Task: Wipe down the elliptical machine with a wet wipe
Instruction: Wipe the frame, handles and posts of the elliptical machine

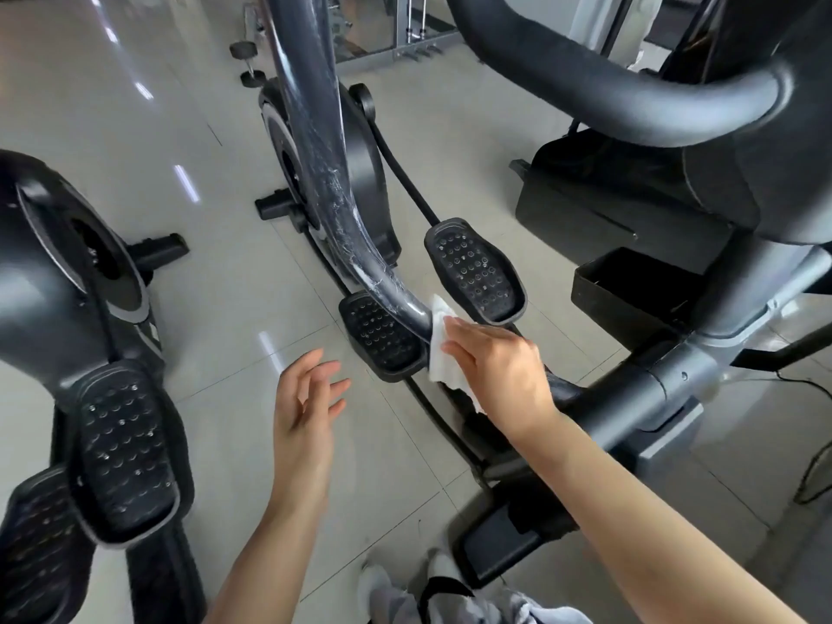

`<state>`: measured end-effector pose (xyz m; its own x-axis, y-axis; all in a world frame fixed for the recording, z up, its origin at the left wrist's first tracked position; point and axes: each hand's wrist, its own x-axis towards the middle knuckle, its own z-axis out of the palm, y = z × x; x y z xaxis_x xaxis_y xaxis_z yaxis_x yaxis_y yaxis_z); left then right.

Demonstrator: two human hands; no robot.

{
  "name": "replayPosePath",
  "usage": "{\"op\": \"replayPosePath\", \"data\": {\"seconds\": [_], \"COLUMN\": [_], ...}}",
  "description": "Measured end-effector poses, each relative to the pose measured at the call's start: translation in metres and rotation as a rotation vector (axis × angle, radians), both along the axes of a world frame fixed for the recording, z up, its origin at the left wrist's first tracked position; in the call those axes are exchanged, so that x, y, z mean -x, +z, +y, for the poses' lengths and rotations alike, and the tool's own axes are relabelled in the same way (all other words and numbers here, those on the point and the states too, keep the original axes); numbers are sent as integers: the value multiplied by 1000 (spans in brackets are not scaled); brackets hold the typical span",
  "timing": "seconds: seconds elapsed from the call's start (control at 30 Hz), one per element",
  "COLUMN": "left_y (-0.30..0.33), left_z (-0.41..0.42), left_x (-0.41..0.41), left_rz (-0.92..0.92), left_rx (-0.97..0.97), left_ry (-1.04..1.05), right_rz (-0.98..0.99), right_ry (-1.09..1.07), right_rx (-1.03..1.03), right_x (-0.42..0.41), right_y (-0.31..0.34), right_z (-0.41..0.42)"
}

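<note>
A person is looking down from head height at a gym floor of pale tiles (216, 281), where an elliptical machine (324, 173) is standing in the middle of the view, flanked by a second similar machine (67, 272) at the left edge and a bulkier dark exercise machine (675, 128) on the right. The elliptical's curved dark handlebar arm (346, 218) is sweeping down from the top of the view toward the person, showing pale streaks along its lower bend, and it is ending just between two studded black pedals, a right pedal (475, 272) and a left pedal (380, 337). The right hand (499, 376) is reaching forward with fingers laid fairly flat over a white wet wipe (443, 353), pressing it against the lower end of that arm; how the thumb is gripping underneath cannot be told. The left hand (306, 407) is hovering in the air to the left, near but not touching anything, fingers spread and relaxed, holding nothing. The step in hand appears to be wiping the handlebar arm, with the wipe at its lowest end. Judging from this, the next move is likely calling for sliding the wipe along the tube or shifting to the pedals close by, keeping steady pressure so the wipe is not bunching or slipping off the rounded surface.
</note>
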<state>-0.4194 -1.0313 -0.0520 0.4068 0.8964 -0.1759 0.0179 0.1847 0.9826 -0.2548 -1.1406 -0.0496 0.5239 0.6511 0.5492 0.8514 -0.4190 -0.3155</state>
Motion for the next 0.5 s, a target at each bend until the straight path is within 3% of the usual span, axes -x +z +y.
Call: {"op": "replayPosePath", "data": {"seconds": [0.1, 0.2, 0.27, 0.4, 0.5], "left_y": [-1, -3, -1, 10, 14], "left_z": [-4, -7, -9, -3, 7], "left_x": [-1, -1, -1, 4, 13], "left_rz": [-3, 2, -2, -25, -41], "left_rx": [27, 48, 47, 11, -7], "left_ry": [-2, -9, -14, 23, 72], "right_rz": [-122, -119, -89, 154, 181], "right_ry": [-13, 16, 7, -24, -9], "right_rx": [80, 37, -108, -541, -651], "right_x": [-13, -4, 7, 24, 30], "right_y": [-4, 4, 11, 38, 41], "right_z": [-37, -18, 21, 91, 106]}}
